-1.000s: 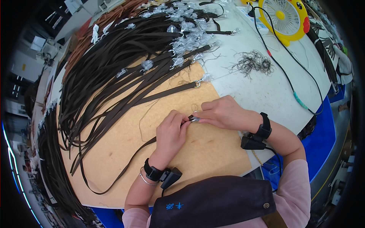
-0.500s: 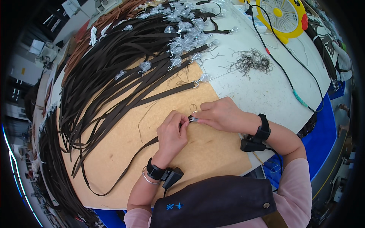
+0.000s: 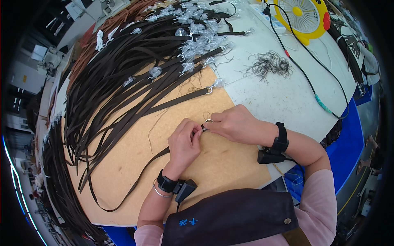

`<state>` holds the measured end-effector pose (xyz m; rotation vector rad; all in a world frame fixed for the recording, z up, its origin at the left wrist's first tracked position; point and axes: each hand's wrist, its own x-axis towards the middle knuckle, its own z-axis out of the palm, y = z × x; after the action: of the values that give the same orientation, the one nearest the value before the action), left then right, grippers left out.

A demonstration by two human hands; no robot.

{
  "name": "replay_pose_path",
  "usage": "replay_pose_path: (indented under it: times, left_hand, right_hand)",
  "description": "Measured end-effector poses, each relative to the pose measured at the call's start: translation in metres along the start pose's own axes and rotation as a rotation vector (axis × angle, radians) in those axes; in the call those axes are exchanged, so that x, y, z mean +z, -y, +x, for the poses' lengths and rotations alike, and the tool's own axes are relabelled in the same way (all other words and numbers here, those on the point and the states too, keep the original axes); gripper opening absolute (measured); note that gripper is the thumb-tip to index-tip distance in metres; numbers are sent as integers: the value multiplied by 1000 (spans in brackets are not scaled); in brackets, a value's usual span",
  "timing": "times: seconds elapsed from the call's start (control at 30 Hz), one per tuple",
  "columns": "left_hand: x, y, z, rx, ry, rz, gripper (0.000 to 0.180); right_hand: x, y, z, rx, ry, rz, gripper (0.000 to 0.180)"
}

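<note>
A long dark brown strap runs in a curve over the tan board and up into my left hand, whose fingers are closed around it near its end. Right beside it, my right hand pinches at that same end with thumb and forefinger. A shiny metal ring shows at these fingertips. Something small and pale lies between the two hands, mostly hidden by the fingers. Each wrist wears a black band with a small box.
Many dark straps with plastic-wrapped metal ends lie piled at the left and back. A tangle of dark threads is on the white table. A yellow fan and a black cable are at the right; a tan board lies beneath my hands.
My right hand's fingers have shifted slightly left, nearer my left hand. The ring shows more plainly, and the grey tip seen at the fingertips before is now mostly covered.
</note>
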<state>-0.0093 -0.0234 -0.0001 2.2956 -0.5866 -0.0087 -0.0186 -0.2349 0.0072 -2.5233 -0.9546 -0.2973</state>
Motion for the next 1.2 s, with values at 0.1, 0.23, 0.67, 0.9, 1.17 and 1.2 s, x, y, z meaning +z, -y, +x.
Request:
replay_pose_path:
  times: [0.1,0.23,0.67,0.9,1.17,1.2]
  left_hand:
    - [-1,2,0,38,-11,-23,10]
    - [-18,6,-3,87,62,-161,8]
    - [-36,20,-8,93,-63,183,30]
    - [-40,37,-7,-134,108,-18,18]
    - [-21,26,10,139,3,59,10]
    - [-20,32,12,151,48,68,10]
  right_hand:
    - [4,-1,0,25,54,7,11]
    - [11,-11,-3,321,-104,403,19]
    - [4,14,7,12,45,31,35]
    - [-31,17,-10,-21,377,83,17]
    - [5,1,-4,362,63,112,23]
    - [6,-1,-3,366,81,163,23]
